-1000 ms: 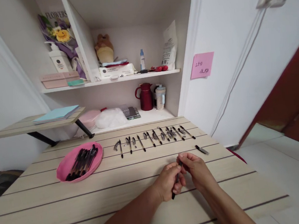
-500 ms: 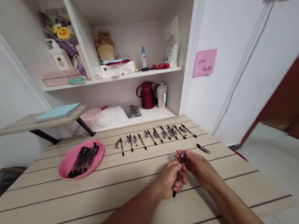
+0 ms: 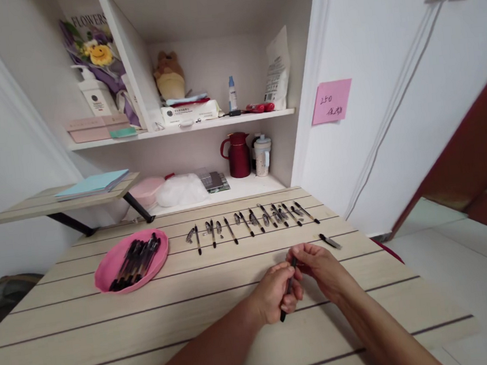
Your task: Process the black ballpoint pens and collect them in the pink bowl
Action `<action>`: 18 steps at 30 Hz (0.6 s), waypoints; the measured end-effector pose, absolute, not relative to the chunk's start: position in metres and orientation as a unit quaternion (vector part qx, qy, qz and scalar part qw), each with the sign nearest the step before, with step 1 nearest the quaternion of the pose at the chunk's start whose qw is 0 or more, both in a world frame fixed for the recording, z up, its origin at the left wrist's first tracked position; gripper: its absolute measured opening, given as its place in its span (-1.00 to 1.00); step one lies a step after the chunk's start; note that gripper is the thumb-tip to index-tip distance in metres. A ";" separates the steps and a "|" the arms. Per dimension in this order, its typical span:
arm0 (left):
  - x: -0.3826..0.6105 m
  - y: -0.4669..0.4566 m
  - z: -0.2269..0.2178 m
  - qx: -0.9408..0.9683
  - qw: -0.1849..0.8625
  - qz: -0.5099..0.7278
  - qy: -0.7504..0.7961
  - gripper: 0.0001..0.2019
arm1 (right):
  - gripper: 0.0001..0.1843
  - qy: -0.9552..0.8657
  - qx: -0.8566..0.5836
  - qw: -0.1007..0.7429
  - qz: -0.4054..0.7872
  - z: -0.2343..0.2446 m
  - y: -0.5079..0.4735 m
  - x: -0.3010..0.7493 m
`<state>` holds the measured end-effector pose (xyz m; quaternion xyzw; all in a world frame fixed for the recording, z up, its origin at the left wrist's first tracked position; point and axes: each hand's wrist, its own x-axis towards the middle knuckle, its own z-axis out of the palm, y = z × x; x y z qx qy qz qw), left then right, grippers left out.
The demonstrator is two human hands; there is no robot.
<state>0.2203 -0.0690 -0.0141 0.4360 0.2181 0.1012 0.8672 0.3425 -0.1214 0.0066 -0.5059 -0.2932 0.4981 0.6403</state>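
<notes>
A black pen [image 3: 290, 287] slants up over the front of the table, with my left hand [image 3: 276, 292] wrapped round its barrel. At the pen's upper end, the fingers of my right hand [image 3: 315, 265] pinch together and cover the tip. Beyond my hands lies a row of black pens [image 3: 230, 231], with small dark coiled pieces [image 3: 219, 227] between them. A short black and grey piece, perhaps a blade [image 3: 330, 241], rests to the right. More pens [image 3: 135, 262] are heaped in the pink tray [image 3: 102, 274] on the left.
Behind the slatted table [image 3: 187, 304] stands a white shelf unit [image 3: 220, 124] with a red jug [image 3: 239, 155] and a light cup [image 3: 263, 156]. A small raised stand [image 3: 20, 207] holds blue paper [image 3: 93, 184] at the back left. A pink note [image 3: 331, 102] sticks to the wall.
My right fingers have closed over the pen's upper end, hiding the tip that showed before. My left hand keeps its hold on the barrel.
</notes>
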 end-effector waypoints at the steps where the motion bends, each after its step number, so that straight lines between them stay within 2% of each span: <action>1: 0.220 -0.069 -0.014 0.429 0.872 0.098 0.215 -0.79 | -0.68 -0.282 -0.495 0.660 0.490 0.007 -0.120 0.344; 4: 0.219 -0.068 -0.014 0.413 0.883 0.087 0.206 -0.81 | -0.66 -0.245 -0.491 0.708 0.444 0.008 -0.114 0.358; 7: 0.219 -0.066 -0.014 0.400 0.886 0.101 0.210 -0.80 | -0.68 -0.277 -0.592 0.674 0.344 0.006 -0.106 0.387; 9: 0.220 -0.065 -0.015 0.387 0.890 0.110 0.216 -0.79 | -0.74 -0.340 -0.706 0.576 0.232 0.004 -0.103 0.408; 11: 0.221 -0.065 -0.016 0.375 0.894 0.115 0.218 -0.78 | -0.81 -0.403 -0.803 0.424 0.112 0.001 -0.101 0.425; 14: 0.222 -0.064 -0.018 0.371 0.895 0.123 0.214 -0.76 | -0.83 -0.452 -0.865 0.220 0.005 -0.004 -0.099 0.433; 16: 0.222 -0.064 -0.020 0.378 0.892 0.131 0.212 -0.76 | -0.81 -0.472 -0.869 0.146 -0.019 -0.008 -0.098 0.429; 18: 0.222 -0.065 -0.022 0.384 0.888 0.138 0.211 -0.77 | -0.79 -0.485 -0.867 0.110 -0.032 -0.012 -0.096 0.425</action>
